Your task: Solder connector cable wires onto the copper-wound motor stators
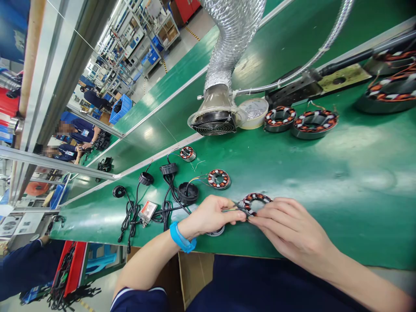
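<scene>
Above the near edge of the bench, a motor stator (249, 199) with copper windings and white and black insulation is between my hands. My right hand (292, 225) grips the right side of its ring, and the fingers cover part of it. On the other side, my left hand (216, 212), with a blue band on the wrist, pinches the wires (232, 207) at the stator's left edge; their ends are hidden. Beyond my left hand lies another stator (219, 178), its coloured wires leading toward a black round cap (187, 193). A round metallic part (217, 232) is partly hidden under my left hand.
Black cables (166, 212) and a small red-and-white box (148, 211) lie to the left. A fan (214, 123) on a silver duct (224, 52) stands at the back. Larger stators (315, 123) sit on the right beside a round tin (255, 112). Co-workers sit at the far left.
</scene>
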Demonstrator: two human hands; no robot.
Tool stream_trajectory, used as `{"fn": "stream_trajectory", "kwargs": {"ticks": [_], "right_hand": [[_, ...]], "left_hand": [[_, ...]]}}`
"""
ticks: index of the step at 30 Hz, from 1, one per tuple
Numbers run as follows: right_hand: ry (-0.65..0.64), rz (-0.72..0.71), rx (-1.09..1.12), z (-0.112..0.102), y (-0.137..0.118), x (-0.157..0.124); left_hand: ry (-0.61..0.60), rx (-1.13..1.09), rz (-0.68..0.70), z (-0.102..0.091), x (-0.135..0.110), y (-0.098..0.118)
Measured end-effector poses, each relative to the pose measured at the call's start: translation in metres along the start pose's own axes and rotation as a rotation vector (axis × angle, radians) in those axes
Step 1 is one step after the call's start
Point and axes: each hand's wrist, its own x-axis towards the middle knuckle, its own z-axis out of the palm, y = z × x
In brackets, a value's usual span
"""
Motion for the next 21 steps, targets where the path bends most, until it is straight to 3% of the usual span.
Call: {"fn": "stream_trajectory", "kwargs": {"ticks": [4,10,18,21], "right_hand": [[-0.002,0.000,-0.003,0.001,0.000,-0.001],[-0.010,0.004,0.007,0.001,0.000,-0.005],[0.001,0.090,0.029,0.002,-0.004,-0.006],[-0.009,0.090,0.025,0.005,-0.003,-0.019]], "left_hand": [[-0.030,0.118,-0.053,-0.003,-0.005,0.003],[-0.054,0.041,-0.105,-0.008,-0.007,0.001],[0.009,-0.051,-0.018,-0.008,-0.003,-0.020],[0.147,0.099,0.173,-0.004,-0.009,-0.024]]}}
